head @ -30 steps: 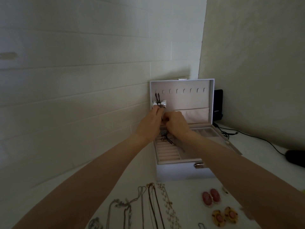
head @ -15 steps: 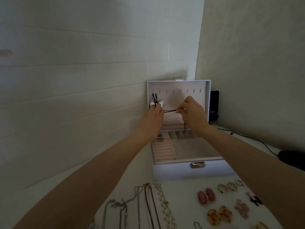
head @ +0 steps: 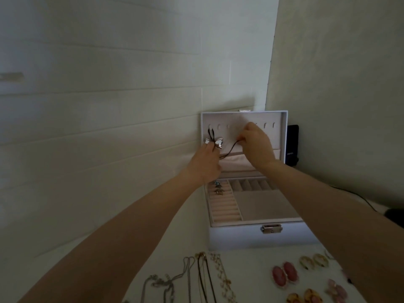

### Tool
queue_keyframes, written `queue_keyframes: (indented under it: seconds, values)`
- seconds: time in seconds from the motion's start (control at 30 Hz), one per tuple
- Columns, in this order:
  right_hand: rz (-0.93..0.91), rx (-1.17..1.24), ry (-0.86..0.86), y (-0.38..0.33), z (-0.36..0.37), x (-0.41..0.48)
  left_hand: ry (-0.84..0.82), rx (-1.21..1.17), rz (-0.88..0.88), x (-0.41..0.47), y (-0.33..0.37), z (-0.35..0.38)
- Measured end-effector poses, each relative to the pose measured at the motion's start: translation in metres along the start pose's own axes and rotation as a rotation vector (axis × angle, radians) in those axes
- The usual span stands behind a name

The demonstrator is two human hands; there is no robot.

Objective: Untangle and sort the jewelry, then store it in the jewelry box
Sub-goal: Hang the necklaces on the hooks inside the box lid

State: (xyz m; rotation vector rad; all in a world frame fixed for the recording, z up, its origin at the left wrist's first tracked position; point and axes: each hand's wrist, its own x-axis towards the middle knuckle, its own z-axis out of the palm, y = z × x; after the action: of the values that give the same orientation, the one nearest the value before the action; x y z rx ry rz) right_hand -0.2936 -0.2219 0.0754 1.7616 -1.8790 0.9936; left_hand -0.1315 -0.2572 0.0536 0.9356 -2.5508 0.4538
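cord in left hand and right hand (jewelry box open)

One white jewelry box, one black-cord silver bow necklace, three long necklaces, two pink oval earrings, two amber round earrings

The jewelry box is white outside with a pale pink lining and a silver clasp. In its lid hangs a shiny silver bow pendant on a dark brown cord. At lower right lie pink oval earrings and amber earrings with pink centres. At bottom centre are a silver chain, a black cord necklace and a gold chain.
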Motion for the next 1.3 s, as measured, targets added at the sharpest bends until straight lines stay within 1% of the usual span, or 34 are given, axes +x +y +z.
queue_keyframes:
  seconds: [0.07, 0.17, 0.23, 0.37, 0.47, 0.53, 0.63, 0.7, 0.77, 0.87, 0.97, 1.0, 1.1, 1.17, 1.23, 1.3]
  values:
    - [-0.062, -0.118, -0.128, 0.003, 0.007, -0.006, -0.005, 0.036, -0.004, -0.001, 0.000, -0.001]
    - [-0.040, -0.064, -0.189, 0.001, 0.011, -0.012, 0.003, 0.066, -0.022, 0.002, 0.001, -0.002]
    - [0.017, 0.007, -0.216, -0.001, 0.012, -0.016, 0.017, 0.051, -0.040, 0.003, 0.002, -0.003]
    - [0.192, 0.159, -0.252, -0.003, 0.012, -0.017, 0.046, 0.012, -0.066, 0.008, 0.002, -0.003]
    - [0.176, 0.179, -0.332, -0.004, 0.007, -0.019, 0.034, -0.008, -0.092, 0.010, 0.001, -0.004]
    - [0.168, 0.170, -0.401, -0.005, 0.004, -0.022, 0.022, 0.011, -0.066, 0.009, 0.001, -0.003]
    - [0.111, 0.056, -0.488, -0.006, 0.003, -0.026, 0.031, 0.064, 0.005, 0.004, -0.001, -0.003]
    - [0.081, 0.043, -0.463, -0.006, 0.005, -0.029, 0.043, 0.043, 0.006, 0.004, -0.003, -0.002]
    - [0.075, 0.119, -0.397, -0.005, 0.007, -0.031, 0.065, -0.002, -0.010, 0.005, -0.003, 0.001]
    - [0.137, 0.265, -0.251, -0.003, 0.008, -0.032, 0.137, -0.046, -0.031, 0.006, 0.002, 0.003]
    - [0.211, 0.301, -0.157, 0.000, 0.008, -0.026, 0.130, -0.020, -0.116, 0.003, 0.011, -0.001]
    - [0.218, 0.293, -0.145, 0.000, 0.009, -0.024, 0.129, -0.003, -0.130, 0.003, 0.014, -0.002]
    - [0.217, 0.302, -0.096, -0.003, 0.012, -0.024, 0.137, 0.113, -0.083, 0.002, 0.016, 0.000]
    - [0.212, 0.329, -0.068, -0.005, 0.012, -0.026, 0.104, 0.165, -0.055, 0.002, 0.015, 0.001]
    - [0.155, 0.294, -0.091, -0.005, 0.012, -0.029, 0.052, 0.185, -0.063, 0.005, 0.015, 0.001]
    - [0.106, 0.249, -0.159, -0.007, 0.015, -0.032, 0.054, 0.190, -0.073, 0.008, 0.015, 0.002]
